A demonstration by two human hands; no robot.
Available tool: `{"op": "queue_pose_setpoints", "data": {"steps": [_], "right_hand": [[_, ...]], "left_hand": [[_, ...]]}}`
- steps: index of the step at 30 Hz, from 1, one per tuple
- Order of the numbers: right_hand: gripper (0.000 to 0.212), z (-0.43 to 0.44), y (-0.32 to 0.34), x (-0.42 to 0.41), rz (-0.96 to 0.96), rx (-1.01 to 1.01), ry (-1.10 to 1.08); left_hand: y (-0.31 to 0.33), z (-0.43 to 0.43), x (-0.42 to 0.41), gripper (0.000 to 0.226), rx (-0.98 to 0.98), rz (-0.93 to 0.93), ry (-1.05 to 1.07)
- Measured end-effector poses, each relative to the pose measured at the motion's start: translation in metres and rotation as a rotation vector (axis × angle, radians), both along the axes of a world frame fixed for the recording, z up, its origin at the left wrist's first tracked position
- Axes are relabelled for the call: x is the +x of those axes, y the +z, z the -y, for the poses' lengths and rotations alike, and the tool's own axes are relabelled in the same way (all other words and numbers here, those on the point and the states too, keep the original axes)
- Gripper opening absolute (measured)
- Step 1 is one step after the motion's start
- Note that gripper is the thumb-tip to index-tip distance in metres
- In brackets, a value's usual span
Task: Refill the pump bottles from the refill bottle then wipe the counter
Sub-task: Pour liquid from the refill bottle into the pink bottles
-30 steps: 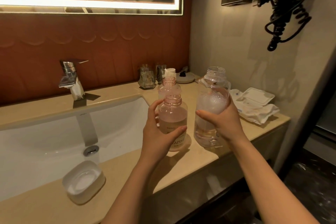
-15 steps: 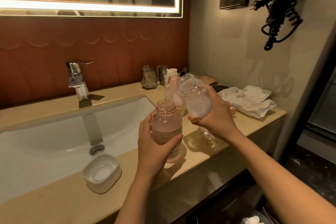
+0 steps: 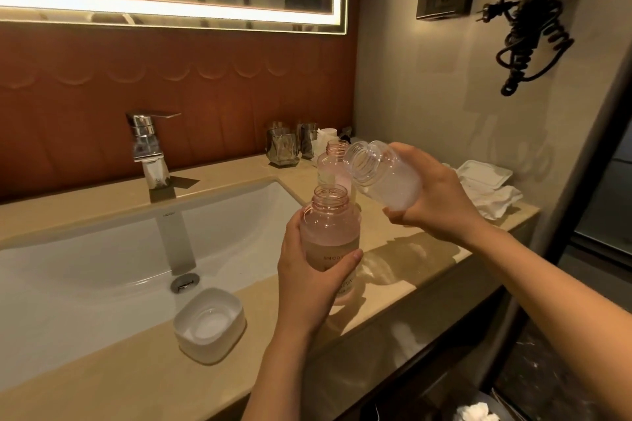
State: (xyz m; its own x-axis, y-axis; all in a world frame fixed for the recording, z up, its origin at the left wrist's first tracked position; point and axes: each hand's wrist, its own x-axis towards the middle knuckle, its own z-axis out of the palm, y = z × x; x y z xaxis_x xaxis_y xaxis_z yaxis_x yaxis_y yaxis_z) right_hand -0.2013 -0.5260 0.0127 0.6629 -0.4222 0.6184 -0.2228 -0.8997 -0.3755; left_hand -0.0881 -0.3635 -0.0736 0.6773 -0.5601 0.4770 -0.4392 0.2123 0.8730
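My left hand (image 3: 309, 278) grips a pink pump bottle (image 3: 331, 225) with its top off, standing on the beige counter (image 3: 403, 267). My right hand (image 3: 434, 202) holds the clear refill bottle (image 3: 384, 178) tipped on its side, its open mouth pointing left, above and just right of the pink bottle's neck. White liquid fills the refill bottle's lower part. A second open pink bottle (image 3: 333, 162) stands behind, partly hidden by the refill bottle.
A white sink basin (image 3: 102, 260) with a chrome tap (image 3: 147, 143) lies to the left. A white soap dish (image 3: 210, 323) sits on the front counter edge. Glass tumblers (image 3: 282, 147) stand at the back wall. Crumpled white wipes (image 3: 485, 188) lie at the right end.
My right hand lifted the refill bottle off the counter and tilted it from upright to nearly horizontal over the pink bottle. My left hand kept hold of the pink bottle.
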Motion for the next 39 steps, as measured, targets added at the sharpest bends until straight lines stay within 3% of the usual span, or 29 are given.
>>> {"op": "queue_pose_setpoints", "data": {"steps": [39], "right_hand": [[0.088, 0.005, 0.03, -0.003, -0.182, -0.357, 0.008]], "left_hand": [[0.0, 0.002, 0.004, 0.078, -0.019, -0.018, -0.046]]}}
